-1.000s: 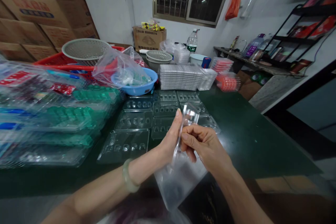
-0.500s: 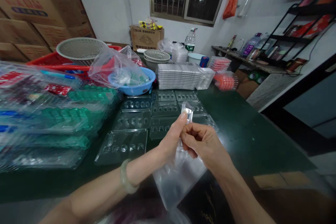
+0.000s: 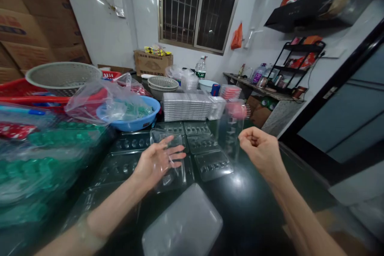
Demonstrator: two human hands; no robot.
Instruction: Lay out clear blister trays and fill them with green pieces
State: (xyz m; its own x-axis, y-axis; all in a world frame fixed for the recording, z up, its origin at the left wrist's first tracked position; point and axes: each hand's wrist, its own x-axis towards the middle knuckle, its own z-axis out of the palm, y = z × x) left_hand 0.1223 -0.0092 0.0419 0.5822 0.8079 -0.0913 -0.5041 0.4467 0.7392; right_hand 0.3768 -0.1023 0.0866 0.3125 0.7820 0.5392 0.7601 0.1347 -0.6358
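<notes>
My left hand (image 3: 160,160) is open, fingers spread, over the middle of the green table. A clear plastic blister tray (image 3: 172,182) overlaps the palm and fingers; whether they touch it I cannot tell. My right hand (image 3: 261,148) is closed, its fingertips pinching the edge of another clear blister tray (image 3: 229,132), which hangs upright and is blurred. Below and between the hands lies a pile of clear plastic trays (image 3: 183,224). More single trays lie in rows on the table, one of them a clear tray (image 3: 213,165) left of my right hand.
Packs with green moulded pieces (image 3: 54,176) are heaped at the left. Behind them stand a blue basin (image 3: 138,122), a red basket (image 3: 12,90) and a grey colander (image 3: 64,76). Stacked clear trays (image 3: 186,106) and pink packs (image 3: 237,109) line the table's back.
My hands have moved apart, left hand opening and going left, right hand going right with a clear tray. The pile of trays at the front now shows fully. The view has turned right.
</notes>
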